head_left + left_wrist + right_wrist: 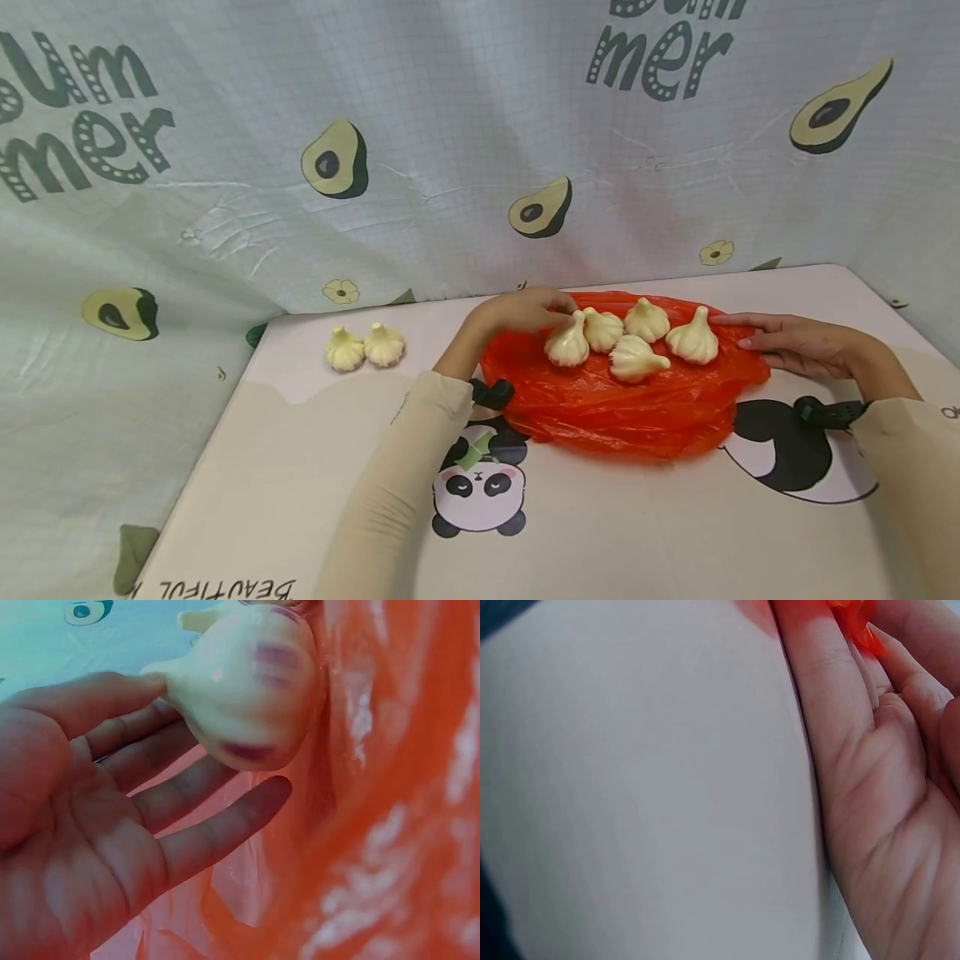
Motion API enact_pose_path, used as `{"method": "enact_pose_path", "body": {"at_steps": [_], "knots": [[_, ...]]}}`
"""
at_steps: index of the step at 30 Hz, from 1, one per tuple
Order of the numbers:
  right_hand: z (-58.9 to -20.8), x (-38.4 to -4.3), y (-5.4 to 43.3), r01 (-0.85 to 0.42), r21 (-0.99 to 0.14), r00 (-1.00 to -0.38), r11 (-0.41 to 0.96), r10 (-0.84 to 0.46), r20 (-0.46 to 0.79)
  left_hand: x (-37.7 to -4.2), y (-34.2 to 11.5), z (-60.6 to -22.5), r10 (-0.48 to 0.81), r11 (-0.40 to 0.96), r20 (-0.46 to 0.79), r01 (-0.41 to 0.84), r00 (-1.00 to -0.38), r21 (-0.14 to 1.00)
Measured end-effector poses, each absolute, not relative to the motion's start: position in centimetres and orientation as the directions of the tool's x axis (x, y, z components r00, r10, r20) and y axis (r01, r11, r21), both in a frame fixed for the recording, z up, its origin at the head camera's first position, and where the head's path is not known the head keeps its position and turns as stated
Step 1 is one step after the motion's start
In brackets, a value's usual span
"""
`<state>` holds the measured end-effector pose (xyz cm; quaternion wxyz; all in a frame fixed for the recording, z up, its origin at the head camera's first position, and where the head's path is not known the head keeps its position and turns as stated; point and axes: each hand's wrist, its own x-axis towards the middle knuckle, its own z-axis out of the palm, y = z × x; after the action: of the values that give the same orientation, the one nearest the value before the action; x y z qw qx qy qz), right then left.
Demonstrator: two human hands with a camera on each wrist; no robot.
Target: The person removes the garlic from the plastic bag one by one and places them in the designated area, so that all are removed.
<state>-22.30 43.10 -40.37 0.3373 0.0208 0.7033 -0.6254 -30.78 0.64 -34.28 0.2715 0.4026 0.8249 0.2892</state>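
A crumpled red plastic bag lies spread on the table, with several pale garlic bulbs on it. My left hand is at the bag's far left edge. In the left wrist view, its thumb and a finger pinch the stem of a garlic bulb, while its other fingers reach out below the bulb. At the bag's right edge, my right hand touches the plastic with nearly straight fingers, close to another garlic bulb. A red scrap of the bag shows among the right fingers; their tips are out of the right wrist view.
Two more garlic bulbs stand side by side at the table's far left. The table cover carries a panda print. Behind the table hangs a pale cloth printed with avocados.
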Motion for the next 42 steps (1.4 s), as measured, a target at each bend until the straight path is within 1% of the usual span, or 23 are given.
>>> {"method": "enact_pose_path", "body": {"at_steps": [4,8,12,16,22,29,37,42], "knots": [[-40.4,-22.3,43.0,0.454,-0.864,-0.771,0.215,-0.391,-0.503,-30.7,0.5,-34.7,0.825,0.489,-0.207,0.481,-0.525,0.728],[-40.4,-22.3,43.0,0.452,-0.864,-0.772,0.222,-0.388,-0.503,-30.4,0.6,-34.8,0.825,0.492,-0.247,0.431,-0.508,0.756],[-40.3,-22.3,43.0,0.461,-0.86,-0.773,0.221,-0.375,-0.511,-30.1,0.7,-34.7,0.845,0.479,-0.283,0.407,-0.453,0.778],[-40.3,-22.3,43.0,0.456,-0.865,-0.767,0.21,-0.401,-0.502,-30.1,0.7,-34.9,0.864,0.469,-0.301,0.426,-0.404,0.773],[-40.3,-22.4,42.9,0.44,-0.872,-0.768,0.213,-0.415,-0.488,-29.7,0.3,-34.8,0.857,0.482,-0.302,0.441,-0.417,0.757],[-40.5,-22.6,42.7,0.432,-0.865,-0.783,0.256,-0.37,-0.5,-29.1,-0.7,-34.4,0.857,0.457,-0.225,0.48,-0.464,0.749],[-40.5,-22.7,43.1,0.42,-0.862,-0.782,0.284,-0.369,-0.503,-27.8,-1.8,-33.2,0.869,0.428,-0.179,0.519,-0.461,0.74],[-40.6,-22.5,43.3,0.415,-0.863,-0.776,0.287,-0.383,-0.5,-26.9,-2.5,-32.4,0.874,0.411,-0.128,0.573,-0.468,0.709]]}}
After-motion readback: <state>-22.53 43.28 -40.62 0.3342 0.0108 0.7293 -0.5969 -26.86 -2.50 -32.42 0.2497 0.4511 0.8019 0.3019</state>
